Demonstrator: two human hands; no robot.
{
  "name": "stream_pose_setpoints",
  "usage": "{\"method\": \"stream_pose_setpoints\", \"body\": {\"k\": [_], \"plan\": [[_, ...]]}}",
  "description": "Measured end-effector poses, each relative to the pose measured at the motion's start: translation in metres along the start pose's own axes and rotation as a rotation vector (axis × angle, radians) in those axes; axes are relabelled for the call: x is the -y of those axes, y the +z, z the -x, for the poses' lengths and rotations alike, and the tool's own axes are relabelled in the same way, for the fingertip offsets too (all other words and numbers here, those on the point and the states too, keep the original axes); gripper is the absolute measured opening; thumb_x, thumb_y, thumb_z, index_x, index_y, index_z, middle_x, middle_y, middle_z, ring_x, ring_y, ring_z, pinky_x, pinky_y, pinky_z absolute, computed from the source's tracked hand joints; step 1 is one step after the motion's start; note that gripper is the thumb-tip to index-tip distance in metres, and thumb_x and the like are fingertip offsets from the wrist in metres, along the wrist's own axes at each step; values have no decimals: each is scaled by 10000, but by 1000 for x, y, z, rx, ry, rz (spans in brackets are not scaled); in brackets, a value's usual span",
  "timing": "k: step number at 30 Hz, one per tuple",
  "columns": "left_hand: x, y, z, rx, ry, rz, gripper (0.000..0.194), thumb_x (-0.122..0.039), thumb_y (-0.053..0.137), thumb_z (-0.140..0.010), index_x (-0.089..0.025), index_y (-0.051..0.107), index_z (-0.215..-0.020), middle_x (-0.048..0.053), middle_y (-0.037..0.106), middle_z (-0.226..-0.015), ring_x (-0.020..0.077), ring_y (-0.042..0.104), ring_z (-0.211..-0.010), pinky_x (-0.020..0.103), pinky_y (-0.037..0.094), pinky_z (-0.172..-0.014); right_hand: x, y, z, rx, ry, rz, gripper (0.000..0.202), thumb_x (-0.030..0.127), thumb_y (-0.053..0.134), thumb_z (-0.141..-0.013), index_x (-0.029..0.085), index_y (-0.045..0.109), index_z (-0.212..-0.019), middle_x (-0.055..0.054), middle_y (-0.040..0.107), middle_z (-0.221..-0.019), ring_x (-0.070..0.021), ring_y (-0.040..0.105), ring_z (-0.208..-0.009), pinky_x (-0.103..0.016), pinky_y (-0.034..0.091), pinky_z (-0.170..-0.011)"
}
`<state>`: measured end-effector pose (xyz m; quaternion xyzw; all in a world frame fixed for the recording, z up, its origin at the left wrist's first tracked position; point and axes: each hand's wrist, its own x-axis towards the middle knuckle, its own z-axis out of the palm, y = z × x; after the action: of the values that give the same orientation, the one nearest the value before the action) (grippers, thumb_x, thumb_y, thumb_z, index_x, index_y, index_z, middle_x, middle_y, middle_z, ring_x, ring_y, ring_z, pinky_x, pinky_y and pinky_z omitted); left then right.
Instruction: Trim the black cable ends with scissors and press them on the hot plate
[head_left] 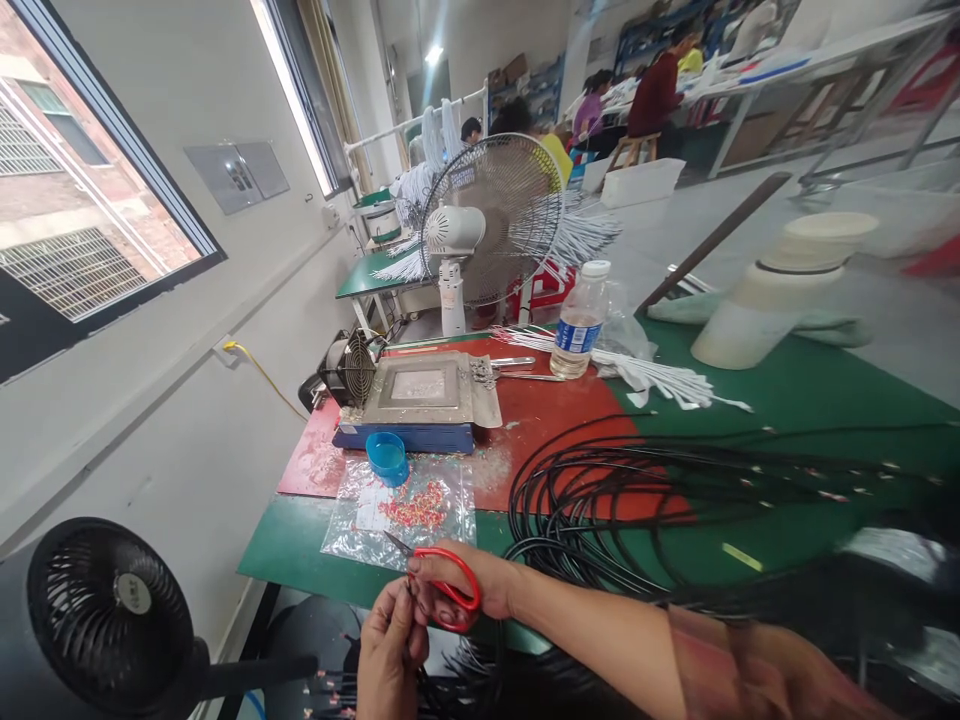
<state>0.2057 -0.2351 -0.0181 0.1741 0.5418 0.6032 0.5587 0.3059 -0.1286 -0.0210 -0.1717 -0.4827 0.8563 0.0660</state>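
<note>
Red-handled scissors [474,588] are gripped in my right hand [491,575], their dark blades pointing up and left over the table edge. My left hand [386,650] is closed just below, thumb and fingers pinched on the end of a black cable [429,690] that hangs down. The fingertips of both hands meet around that end, so the tip itself is hidden. Beyond the hands lies a clear plastic bag [345,530] with many small red and yellow clippings [416,507] on it. A large bundle of black cables [555,490] curves across the table to the right.
A blue cup [387,460] stands by a blue-based heating unit [405,438] with a small fan [346,368]. Behind are a bottle [576,335], white cables [667,378] and a large fan [491,215]. A black fan [109,610] stands left. Several people sit farther back.
</note>
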Motion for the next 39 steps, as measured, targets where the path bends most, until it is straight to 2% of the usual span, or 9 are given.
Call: {"method": "stream_pose_setpoints", "body": {"k": [4, 11, 17, 23, 29, 32, 35, 39], "plan": [[1, 1, 0, -15, 7, -19, 276, -381, 530, -732, -154, 492, -580, -83, 324, -454, 8, 156, -404, 201, 87, -424, -3, -2, 0, 14, -24, 52, 470, 543, 549, -722, 91, 589, -601, 21, 494, -435, -43, 404, -330, -142, 279, -294], [5, 1, -2, -72, -20, 26, 273, -394, 542, -717, -167, 464, -586, -103, 263, -420, 15, 116, -405, 196, 74, -422, -2, 0, 1, -1, -68, 146, 362, 443, 618, -691, 86, 602, -634, 48, 469, -418, -30, 374, -324, -142, 271, -320], [2, 4, 0, -27, 16, 15, 271, -382, 501, -750, -162, 473, -595, -83, 320, -464, 19, 131, -421, 201, 92, -423, -10, -4, -3, 10, -58, 72, 513, 551, 454, -789, 87, 609, -637, 30, 469, -418, -44, 399, -323, -148, 279, -312], [2, 5, 2, -20, 12, 42, 267, -370, 511, -748, -154, 497, -591, -74, 378, -472, 16, 157, -418, 197, 122, -428, -11, -5, -5, 9, -4, 10, 457, 534, 524, -744, 93, 603, -654, 11, 524, -492, -47, 409, -335, -150, 271, -287], [2, 5, 3, -48, 7, 44, 286, -401, 498, -749, -164, 472, -592, -71, 392, -469, 25, 185, -428, 196, 159, -439, -9, -4, -3, 63, -23, 7, 399, 461, 540, -732, 86, 602, -612, 9, 505, -454, -49, 421, -339, -139, 295, -295], [2, 2, 2, -58, 2, 2, 265, -396, 512, -744, -162, 487, -623, -56, 422, -523, 32, 260, -472, 186, 203, -465, -7, -2, -2, 29, 6, 15, 452, 507, 507, -745, 92, 585, -583, -4, 520, -466, -48, 419, -334, -142, 290, -286], [2, -2, 1, -48, 4, -95, 250, -389, 512, -748, -159, 502, -651, -55, 416, -547, 33, 256, -488, 187, 198, -470, -4, 0, 0, -24, 32, 42, 493, 545, 487, -743, 101, 565, -542, 7, 484, -410, -48, 402, -310, -144, 279, -276], [2, -5, 1, -14, 14, -157, 243, -384, 497, -759, -158, 517, -674, -46, 433, -570, 41, 290, -512, 195, 210, -486, -1, 2, 0, -62, 60, 30, 408, 482, 519, -726, 114, 555, -554, 16, 501, -425, -49, 407, -313, -143, 289, -276]]}}
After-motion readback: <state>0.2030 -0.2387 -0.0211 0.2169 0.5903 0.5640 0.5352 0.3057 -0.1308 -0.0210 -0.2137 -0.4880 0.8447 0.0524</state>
